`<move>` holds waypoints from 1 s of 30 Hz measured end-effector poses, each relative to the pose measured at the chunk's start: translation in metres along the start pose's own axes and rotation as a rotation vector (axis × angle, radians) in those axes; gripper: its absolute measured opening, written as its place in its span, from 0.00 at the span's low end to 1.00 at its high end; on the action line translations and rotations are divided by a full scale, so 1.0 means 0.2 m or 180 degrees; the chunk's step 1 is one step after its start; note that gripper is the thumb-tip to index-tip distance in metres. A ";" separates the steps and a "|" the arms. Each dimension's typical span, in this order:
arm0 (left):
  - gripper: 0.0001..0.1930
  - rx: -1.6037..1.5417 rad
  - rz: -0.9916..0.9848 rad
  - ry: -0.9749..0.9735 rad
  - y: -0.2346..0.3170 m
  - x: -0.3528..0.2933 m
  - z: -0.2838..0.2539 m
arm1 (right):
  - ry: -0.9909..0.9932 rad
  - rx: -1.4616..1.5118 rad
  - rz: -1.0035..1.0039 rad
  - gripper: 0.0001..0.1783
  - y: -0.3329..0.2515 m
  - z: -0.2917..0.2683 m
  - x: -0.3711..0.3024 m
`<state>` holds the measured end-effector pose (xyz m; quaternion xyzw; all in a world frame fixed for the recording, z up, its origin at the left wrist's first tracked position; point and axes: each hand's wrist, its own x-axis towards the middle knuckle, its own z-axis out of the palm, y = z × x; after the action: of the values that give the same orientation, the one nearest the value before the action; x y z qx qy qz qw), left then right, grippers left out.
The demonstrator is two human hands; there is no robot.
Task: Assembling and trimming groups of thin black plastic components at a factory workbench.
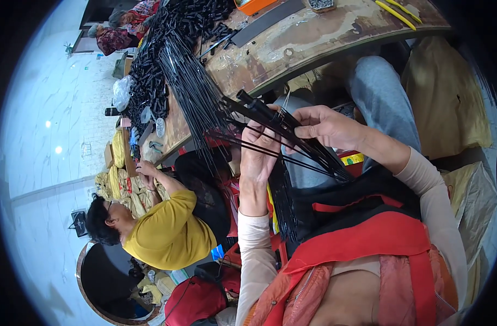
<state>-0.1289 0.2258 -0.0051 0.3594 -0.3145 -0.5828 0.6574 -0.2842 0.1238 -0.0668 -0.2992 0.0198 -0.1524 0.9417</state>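
A black umbrella frame (297, 138) lies slantwise across both my hands above my lap, its thin ribs spreading toward my apron. At its upper end is a thick black tube (247, 99). My left hand (258, 149) is closed around the frame from below, with several ribs passing across the palm. The fingers of my right hand (327, 127) pinch the frame near its hub, thumb on top; some fine wire-like strands stand up there. Beside my left hand, a large bundle of black ribs (188, 87) hangs over the table's edge. Another bunch of ribs (284, 201) rests by my lap.
The worn wooden table (292, 49) carries a heap of black parts (150, 70), a grey strip (270, 20), a tin of small parts (321, 5) and yellow-handled pliers (398, 13). A co-worker in a yellow shirt (167, 231) sits to the left. Sacks (441, 92) stand at right.
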 end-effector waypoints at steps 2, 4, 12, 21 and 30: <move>0.25 -0.0006 -0.0123 0.0029 0.00 0.01 -0.03 | -0.0066 0.0084 0.0205 0.09 -0.01 -0.02 0.01; 0.26 0.0028 -0.0152 0.0247 0.00 0.02 -0.02 | -0.0099 0.0174 0.0228 0.09 -0.02 -0.01 -0.01; 0.20 -0.0015 -0.0256 -0.0246 0.03 0.08 0.02 | -0.0019 0.0416 0.0060 0.09 0.00 -0.05 -0.02; 0.20 -0.0026 -0.0243 0.0023 -0.02 0.09 -0.06 | 0.0494 -0.0031 -0.0468 0.08 -0.01 0.02 -0.07; 0.25 -0.0435 -0.0566 0.0467 0.00 0.08 -0.02 | 0.0127 0.0210 -0.0150 0.06 -0.03 0.08 -0.05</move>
<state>-0.1241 0.2112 -0.0078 0.3819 -0.1921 -0.6310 0.6474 -0.2922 0.1320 -0.0504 -0.2653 0.0265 -0.1810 0.9466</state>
